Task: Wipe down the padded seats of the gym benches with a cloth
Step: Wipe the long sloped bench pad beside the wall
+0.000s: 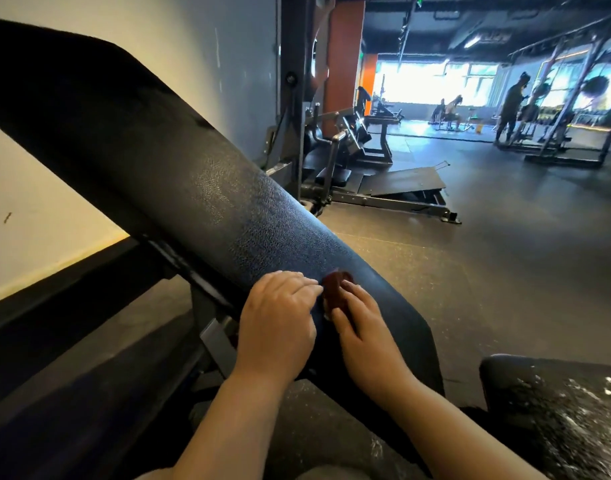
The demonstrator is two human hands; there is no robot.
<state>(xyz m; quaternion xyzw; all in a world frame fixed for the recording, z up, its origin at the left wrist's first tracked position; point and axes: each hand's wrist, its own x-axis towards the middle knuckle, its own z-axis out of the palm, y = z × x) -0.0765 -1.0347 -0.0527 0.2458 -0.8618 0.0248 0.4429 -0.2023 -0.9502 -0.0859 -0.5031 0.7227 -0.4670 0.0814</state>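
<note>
Both hands are down low on the inclined bench pad. The right hand lies on a small dark red cloth, fingers laid along it and pinning it against the black padding, with the bunched end of the cloth poking out past the fingertips. The left hand sits just beside it, fingers curled over, knuckles up, fingertips at the cloth's edge; whether they pinch the fabric I cannot tell. The pad slopes up and away to the upper left, its textured black skin catching a sheen in the middle. Beneath it runs the grey metal frame. At lower right, a second black pad shows white scuffs and flecks. Beyond, dark rubber floor, more machines, an orange pillar, bright windows, and a few people far off.
</note>
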